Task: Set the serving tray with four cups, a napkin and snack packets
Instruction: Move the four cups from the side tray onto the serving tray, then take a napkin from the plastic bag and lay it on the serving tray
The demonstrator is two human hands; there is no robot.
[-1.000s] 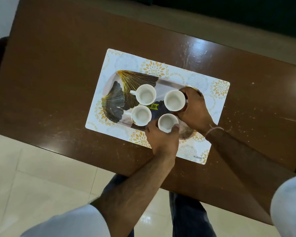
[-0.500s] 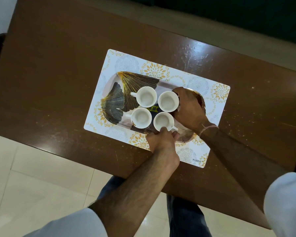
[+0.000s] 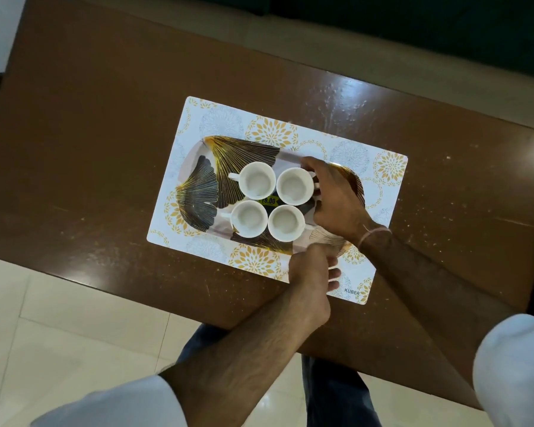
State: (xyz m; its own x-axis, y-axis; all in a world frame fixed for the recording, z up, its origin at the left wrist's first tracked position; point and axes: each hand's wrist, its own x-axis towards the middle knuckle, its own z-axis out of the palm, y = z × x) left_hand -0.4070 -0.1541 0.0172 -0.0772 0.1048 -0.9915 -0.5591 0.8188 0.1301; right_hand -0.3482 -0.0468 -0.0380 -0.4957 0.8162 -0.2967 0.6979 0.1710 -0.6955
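1. Right hand (image 3: 336,198) reaching in from the lower right, palm down, fingers spread and curled around the side of a cup, thumb toward the far side; whether actually gripping cannot be told.
2. Right wrist crossed by a thin band, bare forearm running back to a white sleeve at the lower right corner.
3. Left hand (image 3: 312,272) loosely curled, knuckles up, fingertips tucked to the right, slightly blurred, holding nothing visible.
4. Left forearm bare, stretching diagonally from a white sleeve at the bottom left.
5. Both hands close together, not touching.
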